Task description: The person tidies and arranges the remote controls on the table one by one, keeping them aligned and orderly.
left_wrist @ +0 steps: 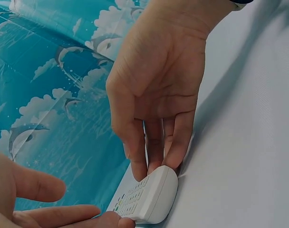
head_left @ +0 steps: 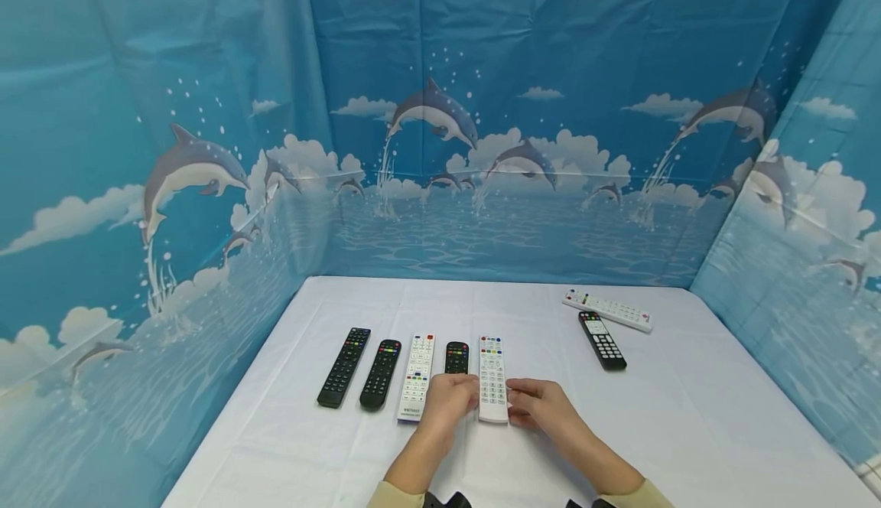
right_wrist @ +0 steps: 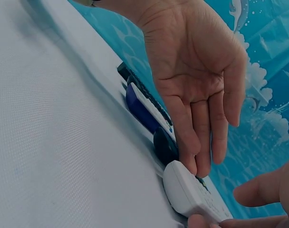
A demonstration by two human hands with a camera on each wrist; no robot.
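A white remote control (head_left: 492, 385) lies lengthwise on the white-covered table between my two hands. My left hand (head_left: 450, 401) is at its left long side, partly covering a small black remote (head_left: 456, 356). On the opposite side, my right hand (head_left: 544, 405) has its fingertips at the remote's right edge. In the left wrist view, the right hand (left_wrist: 158, 80) reaches down with extended fingers to the white remote (left_wrist: 156, 197). The right wrist view has the left hand (right_wrist: 197, 80) with loosely extended fingers touching the remote's (right_wrist: 187, 190) far side.
Left of my hands, a white remote with a blue underside (head_left: 416, 378), a black remote (head_left: 381, 374) and a longer black one (head_left: 344, 366) stand in a row. At back right, a black remote (head_left: 602, 341) lies close to a white one (head_left: 609, 310). Dolphin-print curtains (head_left: 482, 232) surround the table.
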